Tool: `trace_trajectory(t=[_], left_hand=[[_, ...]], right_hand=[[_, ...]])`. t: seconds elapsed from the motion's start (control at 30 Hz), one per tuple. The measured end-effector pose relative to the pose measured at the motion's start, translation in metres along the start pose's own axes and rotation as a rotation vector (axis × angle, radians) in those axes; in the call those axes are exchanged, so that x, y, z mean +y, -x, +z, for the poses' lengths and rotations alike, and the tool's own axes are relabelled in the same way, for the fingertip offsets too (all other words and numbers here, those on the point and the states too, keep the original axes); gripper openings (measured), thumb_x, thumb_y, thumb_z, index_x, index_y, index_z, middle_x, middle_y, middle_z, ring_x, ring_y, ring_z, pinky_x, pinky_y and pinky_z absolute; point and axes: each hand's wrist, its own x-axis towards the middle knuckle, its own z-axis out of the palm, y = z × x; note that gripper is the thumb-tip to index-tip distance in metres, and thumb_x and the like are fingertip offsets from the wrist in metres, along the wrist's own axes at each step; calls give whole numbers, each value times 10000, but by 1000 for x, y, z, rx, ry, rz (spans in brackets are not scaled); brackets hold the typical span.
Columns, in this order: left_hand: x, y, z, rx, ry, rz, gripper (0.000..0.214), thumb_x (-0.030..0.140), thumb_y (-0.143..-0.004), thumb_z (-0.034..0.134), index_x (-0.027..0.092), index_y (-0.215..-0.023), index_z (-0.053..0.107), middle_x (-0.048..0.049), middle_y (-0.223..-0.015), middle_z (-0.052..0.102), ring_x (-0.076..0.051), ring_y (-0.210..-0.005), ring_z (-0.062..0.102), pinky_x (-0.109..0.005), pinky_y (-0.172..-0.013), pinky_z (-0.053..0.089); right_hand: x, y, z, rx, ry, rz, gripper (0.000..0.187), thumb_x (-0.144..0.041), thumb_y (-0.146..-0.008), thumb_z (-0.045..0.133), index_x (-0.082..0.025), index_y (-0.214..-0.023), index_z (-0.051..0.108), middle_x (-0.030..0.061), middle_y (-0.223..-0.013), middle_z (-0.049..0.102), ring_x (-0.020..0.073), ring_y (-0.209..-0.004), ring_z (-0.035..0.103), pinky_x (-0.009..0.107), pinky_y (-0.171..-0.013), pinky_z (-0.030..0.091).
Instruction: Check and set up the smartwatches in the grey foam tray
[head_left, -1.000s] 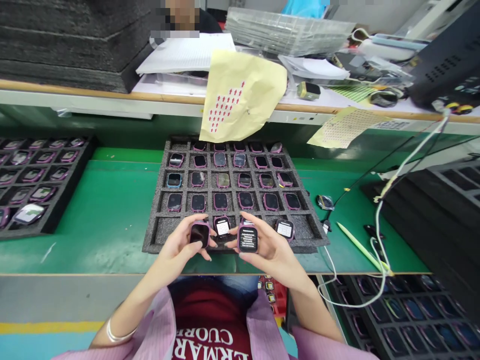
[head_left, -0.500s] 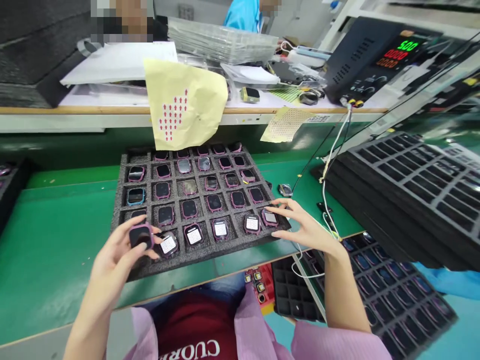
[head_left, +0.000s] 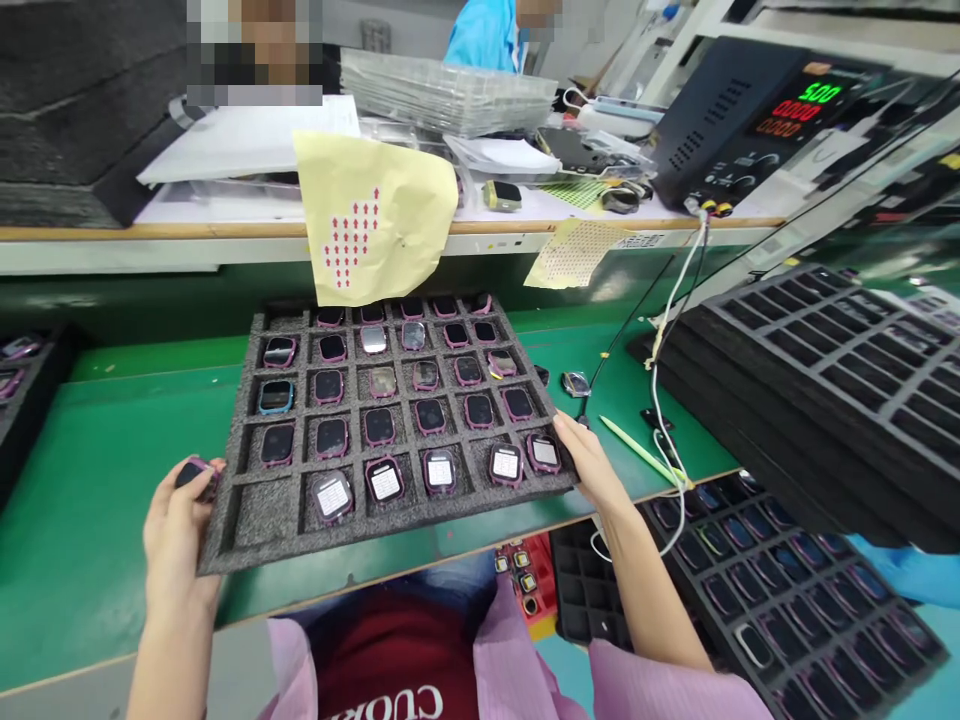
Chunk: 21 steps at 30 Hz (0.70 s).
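A black foam tray (head_left: 264, 528) divided into compartments lies in front of me, most of its cells holding purple-framed smartwatches. My left hand (head_left: 178, 520) is at its left edge, closed on a purple smartwatch (head_left: 198, 474), with some fingers hidden beside the tray. At the tray's right edge my right hand (head_left: 589, 462) grips the rim, its lower fingers out of sight. Several watches in the front row, such as the lit smartwatch (head_left: 385, 480), show white screens. The front left cell holds no watch. One blue-framed watch (head_left: 276, 397) sits in the left column.
Stacked foam trays (head_left: 810, 400) stand to the right, beside a white cable (head_left: 655, 360) and a light green stick (head_left: 641, 448). A power supply (head_left: 757, 130) sits on the shelf. Yellow sticker sheets (head_left: 405, 220) hang from its edge. Another tray (head_left: 34, 375) lies far left.
My left hand has carried the smartwatch from above the front left cell to outside the tray's left edge. My right hand has closed on the right rim, uncovering the green stick.
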Motion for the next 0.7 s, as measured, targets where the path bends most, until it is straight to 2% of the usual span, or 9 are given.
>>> trace_trajectory(t=[0.1, 0.17, 0.27, 0.33, 0.4, 0.47, 0.5, 0.6, 0.7], left_hand=[[-2, -1, -4, 141, 37, 11, 414, 172, -701, 696, 205, -1106, 621, 34, -871, 690, -137, -822, 648, -238, -710, 544], [-2, -4, -6, 220, 61, -23, 424, 145, -666, 690, 178, -1086, 640, 10, -837, 693, -123, -756, 643, -222, -682, 527], [4, -11, -8, 120, 111, -41, 398, 154, -654, 692, 174, -1049, 646, -13, -827, 694, -131, -723, 638, -223, -652, 519], [12, -13, -5, 84, 135, 80, 407, 159, -633, 724, 177, -1031, 639, -12, -797, 680, -132, -712, 632, -205, -617, 499], [23, -9, 0, 80, 121, 256, 453, 160, -611, 765, 187, -1042, 625, -1, -786, 657, -123, -706, 621, -183, -599, 470], [33, 2, 10, 0, 35, 362, 487, 179, -626, 781, 187, -1082, 609, 3, -806, 635, -102, -666, 593, -180, -596, 454], [37, 9, 15, -67, -42, 383, 515, 187, -641, 782, 193, -1120, 594, 5, -815, 627, -87, -626, 564, -179, -589, 446], [41, 34, 34, -315, -262, 322, 499, 232, -730, 721, 214, -1194, 537, 7, -839, 603, -78, -558, 508, -184, -525, 426], [38, 53, 50, -448, -366, 292, 415, 225, -763, 666, 212, -1156, 533, -4, -905, 581, -109, -667, 545, -198, -594, 457]], right_hand=[[1, 15, -2, 15, 9, 10, 449, -519, -912, 511, -241, -1254, 597, 46, -1279, 611, 277, -1263, 486, 470, -1108, 314], [0, 20, -5, 7, 104, -7, 457, -519, -917, 497, -222, -1249, 595, 68, -1263, 619, 288, -1269, 476, 486, -1102, 313], [-10, 14, -7, 105, 423, -181, 451, -491, -929, 474, -179, -1236, 584, 125, -1253, 604, 307, -1198, 521, 501, -1040, 379], [-22, 3, -5, 157, 655, -372, 418, -459, -939, 464, -153, -1192, 594, 151, -1197, 616, 314, -1123, 548, 499, -985, 413], [-35, -9, 1, 51, 868, -516, 381, -433, -959, 424, -146, -1113, 622, 148, -1082, 654, 316, -1017, 570, 489, -915, 444], [-44, -20, 8, -111, 1040, -561, 419, -430, -980, 348, -138, -1034, 643, 150, -964, 670, 319, -900, 577, 486, -831, 466], [-46, -24, 12, -145, 1099, -559, 460, -442, -984, 311, -129, -1013, 647, 159, -934, 666, 324, -867, 574, 489, -801, 468], [-43, -33, 15, -92, 1074, -494, 566, -550, -955, 306, -101, -994, 648, 167, -861, 639, 312, -789, 589, 454, -710, 486], [-40, -35, 12, -64, 859, -382, 558, -638, -863, 463, -129, -952, 675, 90, -731, 602, 235, -615, 563, 358, -556, 461]])
